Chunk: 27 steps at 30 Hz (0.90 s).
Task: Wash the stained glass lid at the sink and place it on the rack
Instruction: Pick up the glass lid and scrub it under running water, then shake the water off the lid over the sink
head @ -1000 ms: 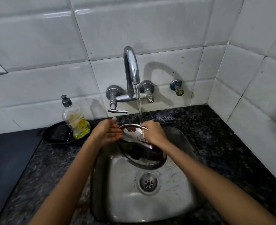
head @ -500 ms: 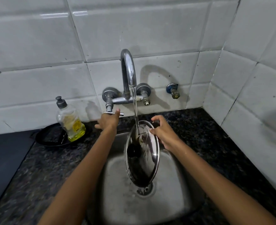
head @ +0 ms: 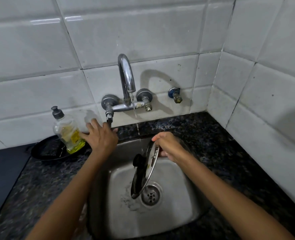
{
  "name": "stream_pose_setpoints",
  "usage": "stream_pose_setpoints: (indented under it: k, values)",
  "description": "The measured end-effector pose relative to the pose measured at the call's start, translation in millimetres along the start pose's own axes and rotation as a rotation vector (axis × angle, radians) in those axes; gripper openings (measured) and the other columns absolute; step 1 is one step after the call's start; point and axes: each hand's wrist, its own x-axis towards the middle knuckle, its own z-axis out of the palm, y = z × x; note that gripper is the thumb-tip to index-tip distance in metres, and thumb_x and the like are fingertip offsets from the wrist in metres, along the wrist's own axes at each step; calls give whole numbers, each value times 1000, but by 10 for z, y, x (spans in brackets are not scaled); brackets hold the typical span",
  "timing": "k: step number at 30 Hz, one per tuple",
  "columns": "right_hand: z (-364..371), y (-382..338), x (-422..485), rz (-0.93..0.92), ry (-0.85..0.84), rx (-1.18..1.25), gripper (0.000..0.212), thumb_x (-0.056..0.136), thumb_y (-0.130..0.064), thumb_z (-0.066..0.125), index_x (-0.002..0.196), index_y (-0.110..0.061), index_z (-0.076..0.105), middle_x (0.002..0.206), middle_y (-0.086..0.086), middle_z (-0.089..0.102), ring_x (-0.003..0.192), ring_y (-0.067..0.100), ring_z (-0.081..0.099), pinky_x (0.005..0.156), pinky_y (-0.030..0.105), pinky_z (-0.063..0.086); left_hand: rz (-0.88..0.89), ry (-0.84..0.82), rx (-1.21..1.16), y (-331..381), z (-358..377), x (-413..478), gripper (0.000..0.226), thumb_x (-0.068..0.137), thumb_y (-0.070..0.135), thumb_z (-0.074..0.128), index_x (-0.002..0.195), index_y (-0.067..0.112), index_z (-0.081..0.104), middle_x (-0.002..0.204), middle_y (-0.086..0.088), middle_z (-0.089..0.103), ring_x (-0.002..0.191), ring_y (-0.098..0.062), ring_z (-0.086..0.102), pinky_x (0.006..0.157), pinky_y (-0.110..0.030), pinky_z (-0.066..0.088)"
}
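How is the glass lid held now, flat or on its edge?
On its edge. The right hand grips the top rim of the glass lid, which hangs nearly upright over the sink, knob facing left.

yellow label on soap bottle (head: 68,134), print unreadable

Glossy white rectangular wall tiles (head: 143,32) with thin grey grout lines. Speckled black-and-grey granite surface (head: 212,135). Dull silver steel sink basin (head: 174,213). Shiny chrome curved tap (head: 125,75). Clear soap bottle (head: 68,134) with yellow-green liquid, yellow label and black pump cap. Black round pan (head: 46,151). Steel-rimmed glass lid (head: 145,174) with black knob and yellowish stains.
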Motion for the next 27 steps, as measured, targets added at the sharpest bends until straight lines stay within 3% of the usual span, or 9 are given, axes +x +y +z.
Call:
stream_pose_setpoints:
  k: [4,7,9,13,16,18,21,24,27]
  values:
    - [31,-53,-131,43,8,102,24,80,4,44,66,-11,56,72,5,50,70,18,50,49,25,41,314,-299,-348,12,-125,-471,84,77,75,29,126,10,47,129,-19,55,117,-34,53,98,-50,44]
    - [33,-157,-289,55,-17,239,22,82,12,41,97,10,57,96,20,58,82,26,60,47,28,48,538,-473,-238,95,-239,-845,70,75,70,45,122,19,53,120,-11,64,109,-30,60,91,-38,49]
    - [22,-237,-404,52,-38,282,27,85,12,41,109,13,51,96,20,57,87,29,63,49,31,51,542,-375,-116,165,-296,-1038,52,78,51,55,117,17,54,116,-13,64,107,-33,60,88,-42,51]
    - [-77,-354,-609,-16,-191,239,11,94,-8,41,101,-5,48,82,14,60,70,26,66,55,35,59,438,-88,-149,131,-470,-1104,29,83,11,46,109,10,59,102,-23,66,98,-42,61,80,-45,49]
    - [-262,-321,-614,-211,-45,-146,20,91,-28,52,103,-13,53,80,5,61,63,18,63,56,30,57,426,-24,-312,-5,-604,-1022,31,78,8,52,106,13,64,94,-21,70,95,-42,62,81,-46,51]
    - [-406,-261,-584,-358,91,-368,29,82,-28,64,106,-14,57,85,2,59,76,18,62,65,29,54,440,-20,-365,-64,-694,-1030,33,77,10,57,109,13,65,95,-21,72,97,-41,62,83,-45,51]
    - [-547,-174,-530,-464,103,-514,50,69,-21,77,115,-15,59,107,10,57,102,25,55,89,32,45,437,-16,-467,-121,-859,-1029,28,78,9,62,105,8,66,92,-19,72,93,-37,63,80,-35,48]
    - [-582,-160,-518,-491,32,-441,46,66,-14,78,110,-14,62,111,13,64,105,28,60,99,43,45,441,-28,-534,-146,-1075,-1005,23,80,8,63,103,5,66,89,-15,71,88,-29,63,71,-26,41]
    - [-590,-242,-597,-500,-58,-175,31,74,-10,72,104,-10,63,101,15,71,97,22,65,97,41,48,432,21,-562,-183,-1292,-985,20,81,9,63,101,7,67,83,-6,65,83,-20,58,62,-18,28]
